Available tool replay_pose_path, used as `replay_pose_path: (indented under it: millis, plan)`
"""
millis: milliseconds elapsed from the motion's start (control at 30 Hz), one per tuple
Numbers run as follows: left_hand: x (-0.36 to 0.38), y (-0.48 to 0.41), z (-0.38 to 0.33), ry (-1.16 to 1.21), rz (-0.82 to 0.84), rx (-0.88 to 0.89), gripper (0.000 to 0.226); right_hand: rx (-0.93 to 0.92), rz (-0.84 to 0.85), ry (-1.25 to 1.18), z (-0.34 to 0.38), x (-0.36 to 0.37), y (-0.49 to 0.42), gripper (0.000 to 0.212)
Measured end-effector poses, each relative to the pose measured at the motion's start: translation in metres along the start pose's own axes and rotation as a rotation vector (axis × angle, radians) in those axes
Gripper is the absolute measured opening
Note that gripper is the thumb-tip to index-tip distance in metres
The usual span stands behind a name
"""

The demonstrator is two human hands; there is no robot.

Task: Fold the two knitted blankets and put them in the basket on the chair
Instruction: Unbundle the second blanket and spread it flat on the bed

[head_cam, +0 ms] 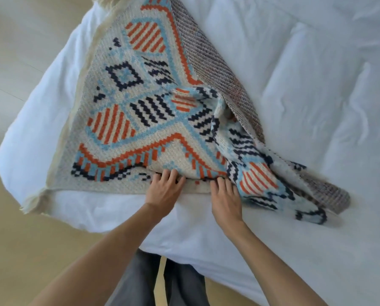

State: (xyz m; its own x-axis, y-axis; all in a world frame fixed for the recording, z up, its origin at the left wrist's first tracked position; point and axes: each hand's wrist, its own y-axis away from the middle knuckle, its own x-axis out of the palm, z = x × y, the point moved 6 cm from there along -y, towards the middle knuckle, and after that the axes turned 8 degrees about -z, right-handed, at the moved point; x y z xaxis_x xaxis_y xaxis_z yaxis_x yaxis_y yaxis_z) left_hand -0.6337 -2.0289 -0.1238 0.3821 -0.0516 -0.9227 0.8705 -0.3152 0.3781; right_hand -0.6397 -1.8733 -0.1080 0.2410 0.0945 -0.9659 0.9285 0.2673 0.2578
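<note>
Two bare hands work at the near edge of a patterned knitted blanket [127,111] that lies on a bed covered in a white duvet [306,89]. The left hand [162,191] rests palm down on the cream border, its fingers [170,176] spread and reaching just under a raised fold of the cloth; its grip is not pinched on anything that can be seen. The right hand [225,199] sits just beside it, palm down as well, fingertips tucked into the same fold, so whether its grip has closed on the fabric cannot be told. Most of the blanket is laid flat toward the left corner of the bed, showing orange stripes, light blue bands and dark navy zigzags on cream, with a pale fringe [33,200] hanging off the corner. Its right part is bunched and turned over, so the greyish reverse side [217,69] shows in a long strip along the right edge and again near the lower right end. Below the forearms, grey trouser legs [140,281] stand against the bed on a light wooden floor [19,250].
</note>
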Motion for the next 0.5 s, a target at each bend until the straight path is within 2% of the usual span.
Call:
replay_pose_path:
  millis: [67,133,200,333,400,500]
  plan:
    - [-0.002,-0.001,0.0,-0.019,0.001,-0.01,0.056,0.028,-0.023,-0.014,0.003,0.0,-0.005,0.024]
    - [0.002,0.004,0.001,0.014,0.018,-0.018,0.044,0.044,-0.02,-0.063,0.009,-0.003,-0.004,0.021]
    - [0.011,0.019,0.001,-0.003,0.115,-0.032,0.041,-0.01,-0.007,-0.13,0.019,-0.001,0.014,0.022]
    - [0.022,0.06,-0.004,-0.1,0.36,-0.103,0.032,-0.173,0.184,-0.272,0.042,0.003,0.071,0.031]
    - [0.023,0.064,-0.008,-0.149,0.458,-0.141,0.029,-0.192,0.281,-0.356,0.043,0.003,0.083,0.03]
    - [0.009,0.053,-0.02,-0.103,0.468,-0.147,0.025,-0.1,0.186,-0.476,0.022,-0.01,0.077,0.032]
